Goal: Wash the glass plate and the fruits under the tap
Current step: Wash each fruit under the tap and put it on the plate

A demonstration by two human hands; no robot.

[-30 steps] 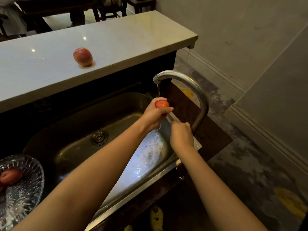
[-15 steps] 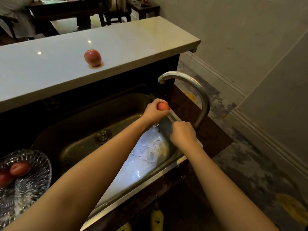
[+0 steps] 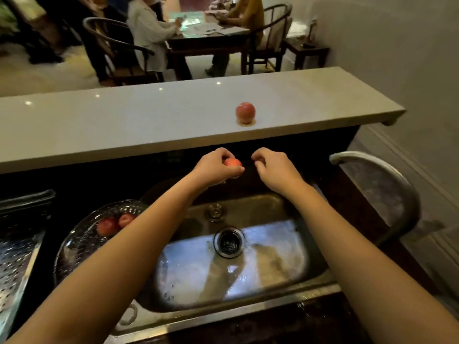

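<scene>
Left hand (image 3: 215,167) grips a fruit (image 3: 232,162) above the sink's (image 3: 248,311) far edge, clear of the tap (image 3: 387,176). Right hand (image 3: 274,171) is curled, empty, just beside. It likely goes on the desk (image 3: 124,120) next; two fruits (image 3: 107,225) wait in the plate (image 3: 79,247).

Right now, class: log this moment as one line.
left hand: grips fruit above sink | right hand: curled, empty | tap: no stream visible
</scene>
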